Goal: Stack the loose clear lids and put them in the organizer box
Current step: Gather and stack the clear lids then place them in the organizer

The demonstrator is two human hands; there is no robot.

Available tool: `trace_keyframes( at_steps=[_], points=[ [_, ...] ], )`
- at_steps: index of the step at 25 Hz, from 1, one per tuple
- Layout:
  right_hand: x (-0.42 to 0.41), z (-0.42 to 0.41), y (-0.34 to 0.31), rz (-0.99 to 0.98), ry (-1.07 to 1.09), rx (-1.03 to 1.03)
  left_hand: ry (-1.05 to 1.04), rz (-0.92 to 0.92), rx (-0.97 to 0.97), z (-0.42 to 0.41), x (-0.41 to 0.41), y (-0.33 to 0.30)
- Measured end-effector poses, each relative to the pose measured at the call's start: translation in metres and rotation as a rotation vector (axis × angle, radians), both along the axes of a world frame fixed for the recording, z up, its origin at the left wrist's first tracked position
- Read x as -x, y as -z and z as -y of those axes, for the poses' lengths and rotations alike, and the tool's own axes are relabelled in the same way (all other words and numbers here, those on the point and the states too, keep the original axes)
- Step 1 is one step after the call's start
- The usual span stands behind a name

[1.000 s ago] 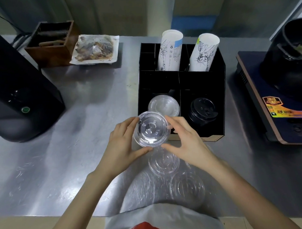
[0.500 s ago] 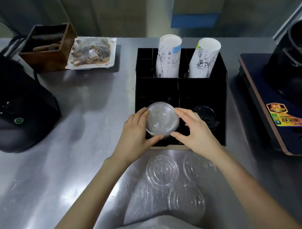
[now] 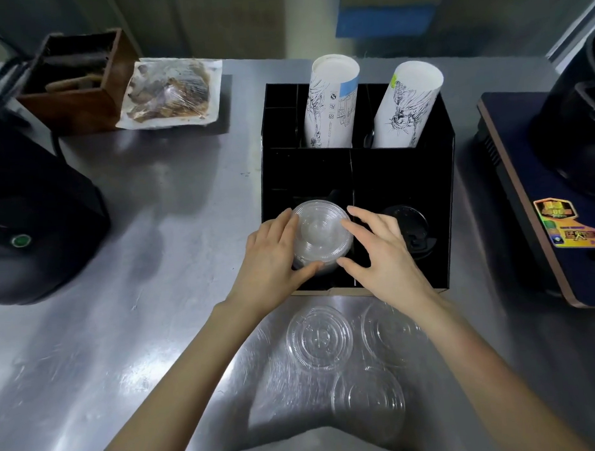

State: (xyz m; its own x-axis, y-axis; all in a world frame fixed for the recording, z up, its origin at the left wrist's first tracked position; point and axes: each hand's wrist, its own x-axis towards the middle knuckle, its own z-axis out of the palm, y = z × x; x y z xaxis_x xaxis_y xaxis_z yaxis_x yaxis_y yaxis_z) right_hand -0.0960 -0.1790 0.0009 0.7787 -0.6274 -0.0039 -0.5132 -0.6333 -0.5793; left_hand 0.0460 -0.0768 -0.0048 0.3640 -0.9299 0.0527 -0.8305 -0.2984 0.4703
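Note:
A stack of clear lids (image 3: 320, 233) sits in the front-left compartment of the black organizer box (image 3: 402, 169). My left hand (image 3: 273, 256) grips the stack's left side with thumb and fingers. On its right side, my right hand (image 3: 381, 256) touches the stack with thumb and fingertips, the other fingers spread. Three loose clear lids lie on the steel counter in front of the box: one at the left (image 3: 318, 339), one at the right (image 3: 391, 333) partly under my right forearm, and one nearest me (image 3: 368, 400).
Black lids (image 3: 406, 228) fill the front-right compartment, and two paper cup stacks (image 3: 332, 102) stand at the box's back. A black machine (image 3: 36, 217) is at the left. A wooden box (image 3: 75, 84) and wrapped food tray (image 3: 170, 91) lie far left. A cooker with pot (image 3: 541, 200) stands right.
Both hands carried the clear lid forward from above the counter and set it down onto the stack in the front-left compartment.

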Motion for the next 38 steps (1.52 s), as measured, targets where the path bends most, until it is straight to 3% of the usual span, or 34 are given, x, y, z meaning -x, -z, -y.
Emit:
trace_keyframes(
  at_steps=[9, 26, 32, 38],
  points=[
    [0.0, -0.002, -0.007, -0.04, -0.029, -0.031, 0.014, -0.007, -0.016, -0.001, 0.001, -0.004],
    [0.042, -0.048, 0.001, 0.191, -0.008, -0.106, 0.052, -0.135, 0.171, -0.069, 0.026, 0.003],
    [0.055, -0.071, 0.025, 0.101, -0.052, -0.15, 0.125, -0.164, 0.054, -0.087, 0.043, 0.031],
    [0.056, -0.08, 0.048, -0.163, -0.108, -0.143, 0.102, -0.091, -0.119, -0.096, 0.052, 0.059]
  ],
)
